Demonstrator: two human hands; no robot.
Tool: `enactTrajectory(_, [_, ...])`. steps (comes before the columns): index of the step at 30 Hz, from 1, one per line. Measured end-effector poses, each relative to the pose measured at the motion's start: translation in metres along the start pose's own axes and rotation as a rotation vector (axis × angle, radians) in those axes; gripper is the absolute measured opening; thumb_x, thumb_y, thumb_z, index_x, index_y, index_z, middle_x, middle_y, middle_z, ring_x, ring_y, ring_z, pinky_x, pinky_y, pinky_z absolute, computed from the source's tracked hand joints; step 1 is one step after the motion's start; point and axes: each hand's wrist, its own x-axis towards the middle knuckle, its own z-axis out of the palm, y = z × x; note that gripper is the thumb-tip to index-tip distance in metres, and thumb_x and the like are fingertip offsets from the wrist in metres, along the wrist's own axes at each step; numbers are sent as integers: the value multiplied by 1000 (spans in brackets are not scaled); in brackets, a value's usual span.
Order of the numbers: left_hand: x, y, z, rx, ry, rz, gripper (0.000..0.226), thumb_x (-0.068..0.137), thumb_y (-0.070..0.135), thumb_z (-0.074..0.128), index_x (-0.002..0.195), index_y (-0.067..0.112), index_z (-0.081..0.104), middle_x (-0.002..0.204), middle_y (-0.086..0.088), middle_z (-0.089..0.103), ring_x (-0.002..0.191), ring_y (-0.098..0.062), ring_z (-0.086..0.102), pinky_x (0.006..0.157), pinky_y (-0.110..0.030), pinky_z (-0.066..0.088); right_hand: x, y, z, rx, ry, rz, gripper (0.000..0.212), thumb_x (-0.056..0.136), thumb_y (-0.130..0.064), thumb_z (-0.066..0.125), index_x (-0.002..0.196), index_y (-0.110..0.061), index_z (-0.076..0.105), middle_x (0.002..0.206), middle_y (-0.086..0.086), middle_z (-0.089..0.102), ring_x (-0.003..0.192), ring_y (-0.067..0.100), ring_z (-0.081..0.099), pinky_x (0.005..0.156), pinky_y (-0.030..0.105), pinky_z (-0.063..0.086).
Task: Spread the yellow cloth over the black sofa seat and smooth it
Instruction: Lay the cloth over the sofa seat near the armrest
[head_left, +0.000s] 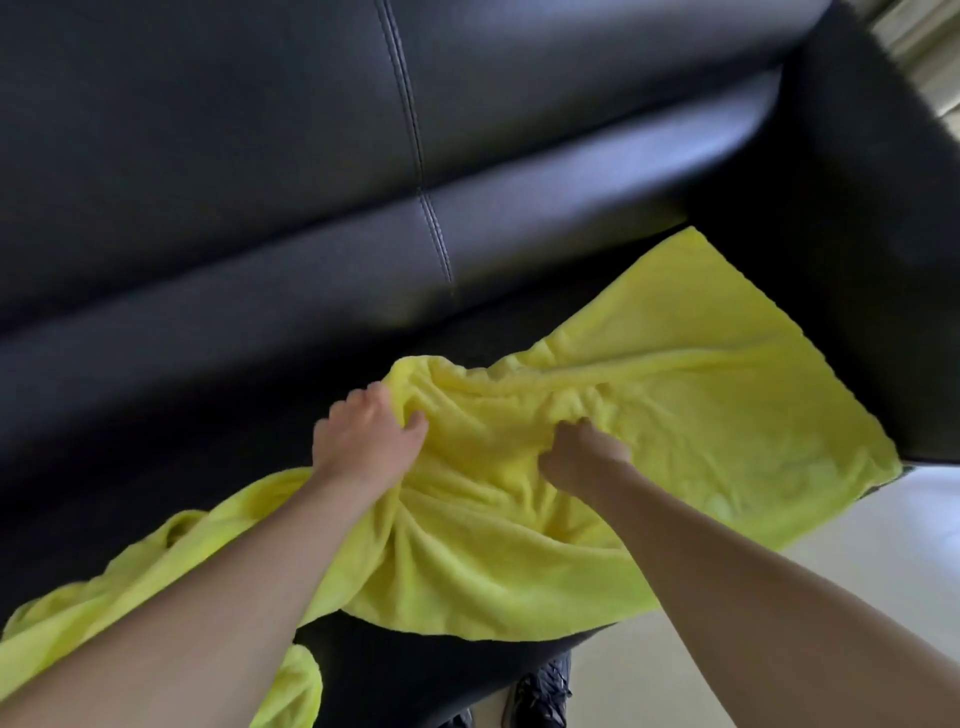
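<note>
Black sofa seat, stitched backrest behind. Yellow cloth lies on seat: right part flat, middle bunched, left part trailing over front edge. Left hand and right hand each closed, gripping bunched folds.

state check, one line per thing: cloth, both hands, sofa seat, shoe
yellow cloth: bunched in the middle, right end lying flat, left end trailing off the seat front.
left hand: closed on a cloth fold.
right hand: closed on cloth, knuckles down.
black sofa seat: partly covered, left part bare.
black shoe: on the floor below the seat edge.
</note>
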Motion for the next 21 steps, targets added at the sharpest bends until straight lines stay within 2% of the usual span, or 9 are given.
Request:
enactTrajectory(2, [12, 20, 9, 3, -27, -48, 59, 91, 58, 40, 127, 12, 49, 124, -10, 55, 115, -31, 50, 93, -43, 41, 16, 5, -31, 124, 190, -39, 31, 93, -15, 39, 119, -13, 55, 122, 9, 55, 102, 31, 60, 70, 31, 44])
enactTrajectory(5, [36, 27, 23, -45, -5, -165, 65, 93, 56, 40, 138, 10, 40, 136, -13, 48, 124, -33, 44, 102, -46, 35, 50, 14, -70, 108, 447, -82, 42, 96, -9, 36, 134, -22, 48, 118, 9, 60, 96, 32, 62, 66, 31, 44])
enactTrajectory(9, [58, 21, 39, 18, 14, -156, 58, 97, 44, 38, 144, 11, 31, 136, -14, 50, 124, -35, 45, 106, -47, 33, 91, 8, -93, -56, 393, -126, 61, 101, -10, 36, 153, -35, 16, 116, 9, 62, 84, 27, 62, 60, 30, 43])
enactTrajectory(11, [66, 19, 43, -24, -27, -146, 46, 100, 38, 34, 136, 10, 39, 128, -13, 57, 118, -34, 50, 102, -46, 36, 109, 6, -92, -111, 320, -129, 58, 100, -11, 38, 152, -32, 23, 121, 9, 61, 93, 29, 62, 64, 31, 44])
enactTrajectory(14, [73, 13, 40, -43, -67, -169, 25, 99, 26, 36, 115, 12, 50, 108, -8, 62, 102, -31, 58, 90, -41, 42, 125, 13, -91, -57, 332, -61, 37, 95, -7, 37, 130, -15, 47, 121, 11, 60, 106, 33, 60, 73, 32, 42])
enactTrajectory(16, [76, 10, 33, -23, -43, -250, 23, 94, 18, 41, 114, 11, 50, 106, -9, 62, 100, -32, 58, 85, -39, 39, 134, 25, -95, 98, 428, -13, 32, 94, -7, 38, 124, -11, 48, 118, 15, 61, 105, 36, 61, 74, 34, 42])
enactTrajectory(18, [76, 12, 28, 12, 10, -336, 32, 88, 16, 47, 119, 9, 48, 117, -14, 57, 109, -35, 52, 88, -42, 37, 138, 39, -101, 271, 481, -31, 34, 95, -13, 42, 129, -13, 44, 117, 17, 61, 102, 38, 60, 74, 35, 44])
enactTrajectory(19, [74, 19, 31, 34, 78, -326, 35, 85, 15, 50, 119, 9, 47, 121, -15, 54, 111, -36, 48, 91, -44, 36, 138, 46, -106, 322, 498, -74, 38, 97, -17, 44, 134, -16, 40, 118, 17, 61, 101, 38, 60, 74, 36, 45])
enactTrajectory(21, [66, 49, 40, 14, 236, -149, 40, 76, 12, 58, 116, 10, 50, 119, -15, 50, 109, -37, 44, 96, -47, 33, 137, 65, -120, 347, 582, -161, 44, 98, -20, 43, 141, -20, 36, 124, 14, 58, 102, 38, 59, 71, 35, 43])
